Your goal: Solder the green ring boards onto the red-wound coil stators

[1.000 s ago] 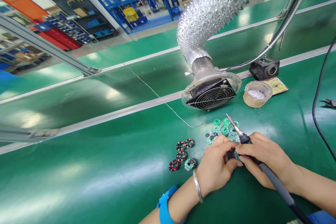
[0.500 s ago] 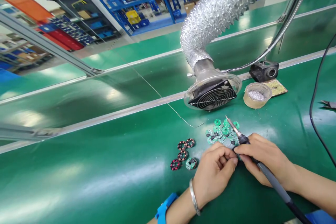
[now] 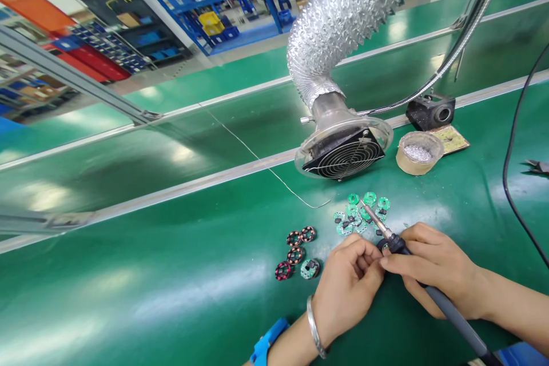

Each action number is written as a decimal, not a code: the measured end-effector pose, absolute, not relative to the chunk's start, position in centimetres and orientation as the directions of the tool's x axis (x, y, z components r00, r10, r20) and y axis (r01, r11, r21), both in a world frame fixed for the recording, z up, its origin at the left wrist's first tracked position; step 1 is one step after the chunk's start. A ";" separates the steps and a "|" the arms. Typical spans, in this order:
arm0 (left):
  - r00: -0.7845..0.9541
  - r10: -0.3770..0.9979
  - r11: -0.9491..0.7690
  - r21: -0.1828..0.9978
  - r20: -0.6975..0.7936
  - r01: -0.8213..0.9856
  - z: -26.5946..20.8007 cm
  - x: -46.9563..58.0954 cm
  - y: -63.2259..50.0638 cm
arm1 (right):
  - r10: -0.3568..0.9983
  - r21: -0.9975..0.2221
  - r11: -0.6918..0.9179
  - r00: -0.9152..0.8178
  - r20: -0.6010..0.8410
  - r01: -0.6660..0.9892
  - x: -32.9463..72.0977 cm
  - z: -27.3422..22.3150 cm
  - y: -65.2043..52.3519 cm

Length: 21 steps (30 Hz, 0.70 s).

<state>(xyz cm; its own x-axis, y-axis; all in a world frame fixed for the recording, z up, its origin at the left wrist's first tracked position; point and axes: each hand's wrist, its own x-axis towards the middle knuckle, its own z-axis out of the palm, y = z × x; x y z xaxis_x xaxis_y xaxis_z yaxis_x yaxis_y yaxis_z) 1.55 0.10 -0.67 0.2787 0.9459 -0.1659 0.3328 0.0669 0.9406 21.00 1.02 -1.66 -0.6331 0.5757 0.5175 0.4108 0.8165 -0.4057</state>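
Note:
My left hand point(image 3: 352, 285) is closed, its thumb and fingertips pinching a small dark round part point(image 3: 382, 245) that is mostly hidden between the hands. My right hand point(image 3: 444, 271) grips a soldering iron point(image 3: 452, 310), whose bare metal tip points up and left over green circuit boards point(image 3: 369, 199). The right fingertips also touch the small part. Left of the hands lie several copper-wound ring coils point(image 3: 295, 255), and near them one coil topped with a green board point(image 3: 309, 268).
A fume extractor hood point(image 3: 345, 154) on a foil duct point(image 3: 338, 28) hangs beyond the boards. A thin solder wire point(image 3: 285, 185) reaches down beside it. Right of it are a round tub point(image 3: 418, 154), a sponge tray point(image 3: 452, 139), an iron holder point(image 3: 431, 112), a black cable point(image 3: 507, 177) and pliers point(image 3: 536, 167).
The soldering iron's tip has swung slightly left and down, and my right hand has tilted with it. My left hand keeps its pinch. The view has shifted a little.

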 end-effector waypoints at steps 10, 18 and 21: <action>0.210 0.961 0.088 0.916 -0.181 0.391 -0.7 2.1 0.1 | 0.620 -0.520 0.782 -0.507 0.599 0.343 21.3 0.3 0.9; 0.178 0.957 0.135 0.896 -0.229 0.424 -0.6 2.2 0.1 | 0.749 -0.705 0.645 -0.429 0.505 0.296 22.3 2.0 -0.5; 0.175 0.955 0.146 0.894 -0.239 0.423 -0.6 2.2 0.1 | 0.771 -0.743 0.609 -0.428 0.472 0.278 22.1 2.0 -0.7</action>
<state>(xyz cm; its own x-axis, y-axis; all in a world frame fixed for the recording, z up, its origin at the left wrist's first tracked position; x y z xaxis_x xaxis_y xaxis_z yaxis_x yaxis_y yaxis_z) 2.21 0.13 -0.56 0.1746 0.9552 -0.2391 0.4235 0.1463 0.8940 22.12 -0.74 2.04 -0.4276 0.7709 0.4720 0.2778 0.6090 -0.7429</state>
